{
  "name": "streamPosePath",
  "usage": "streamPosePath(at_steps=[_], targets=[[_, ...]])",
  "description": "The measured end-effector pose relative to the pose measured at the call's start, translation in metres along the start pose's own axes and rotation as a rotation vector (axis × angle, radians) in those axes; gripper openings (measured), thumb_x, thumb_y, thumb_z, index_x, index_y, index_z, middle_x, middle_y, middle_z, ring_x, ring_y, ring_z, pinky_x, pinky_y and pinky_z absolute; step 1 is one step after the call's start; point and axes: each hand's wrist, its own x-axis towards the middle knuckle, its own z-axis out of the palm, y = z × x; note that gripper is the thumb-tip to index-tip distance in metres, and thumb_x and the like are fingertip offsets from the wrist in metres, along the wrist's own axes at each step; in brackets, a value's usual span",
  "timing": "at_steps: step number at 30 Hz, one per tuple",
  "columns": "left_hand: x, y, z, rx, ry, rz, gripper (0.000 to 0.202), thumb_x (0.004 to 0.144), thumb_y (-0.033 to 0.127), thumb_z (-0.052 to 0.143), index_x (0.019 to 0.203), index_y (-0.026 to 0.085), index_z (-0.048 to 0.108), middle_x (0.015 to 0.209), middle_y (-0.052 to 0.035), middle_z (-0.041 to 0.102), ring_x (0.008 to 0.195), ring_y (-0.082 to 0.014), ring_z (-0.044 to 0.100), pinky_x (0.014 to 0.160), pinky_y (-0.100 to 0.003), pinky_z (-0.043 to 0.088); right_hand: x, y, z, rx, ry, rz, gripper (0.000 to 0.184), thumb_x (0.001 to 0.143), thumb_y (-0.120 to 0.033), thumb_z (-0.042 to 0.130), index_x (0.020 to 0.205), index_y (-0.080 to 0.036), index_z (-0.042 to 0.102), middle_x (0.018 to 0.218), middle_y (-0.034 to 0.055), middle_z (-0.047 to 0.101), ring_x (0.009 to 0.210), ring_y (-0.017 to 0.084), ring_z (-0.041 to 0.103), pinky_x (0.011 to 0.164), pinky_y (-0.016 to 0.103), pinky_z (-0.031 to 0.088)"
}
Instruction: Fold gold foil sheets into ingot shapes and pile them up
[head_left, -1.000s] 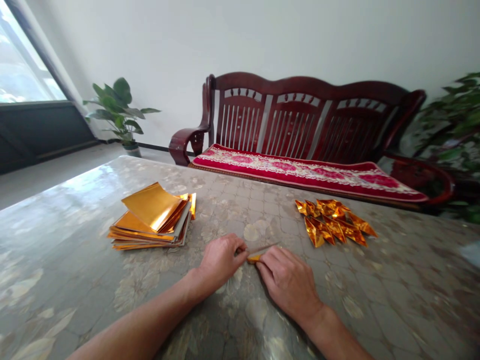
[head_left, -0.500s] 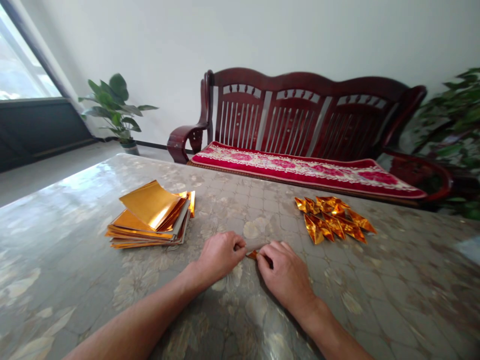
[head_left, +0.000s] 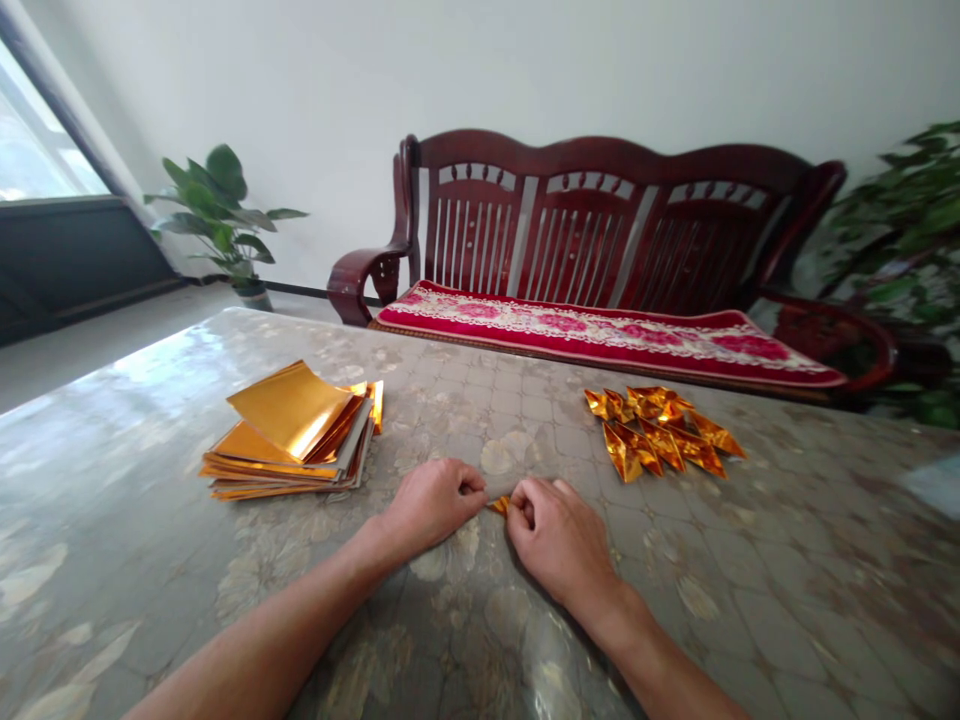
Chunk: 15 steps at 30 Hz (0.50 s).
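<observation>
The left hand and right hand sit curled close together, pinching a small folded gold foil piece between them, light, thin and slippery, best held by its creased edges.

The small gold foil piece is mostly hidden — the fingers cover it, its shape unclear.
</observation>
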Motion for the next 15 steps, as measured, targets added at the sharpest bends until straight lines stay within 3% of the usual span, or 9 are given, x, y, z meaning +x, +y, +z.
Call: streamPosePath(at_steps=[7,15], targets=[[0.003,-0.0043,0.0007,-0.008,-0.034,0.021,0.026,0.081,0.032,0.056,0.065,0.017,0.069,0.058,0.0043,0.059,0.059,-0.0106,0.05,0.052,-0.023,0.024,0.0015,0.0002,0.0011,0.002,0.005,0.006,0.013,0.082,-0.014,0.059,0.072,-0.023,0.059,0.069,-0.0009,0.064,0.068,0.017,0.052,0.058,0.029,0.023],[0.0025,-0.0039,-0.0039,-0.111,-0.099,0.008,0.017,0.074,0.029,0.062,0.078,0.024,0.077,0.069,0.0041,0.071,0.067,-0.0143,0.061,0.055,-0.022,0.031,0.001,-0.0008,0.0002,-0.013,0.028,-0.001,0.013,0.082,-0.014,0.06,0.072,-0.023,0.059,0.065,-0.0005,0.062,0.067,0.017,0.051,0.057,0.029,0.023]])
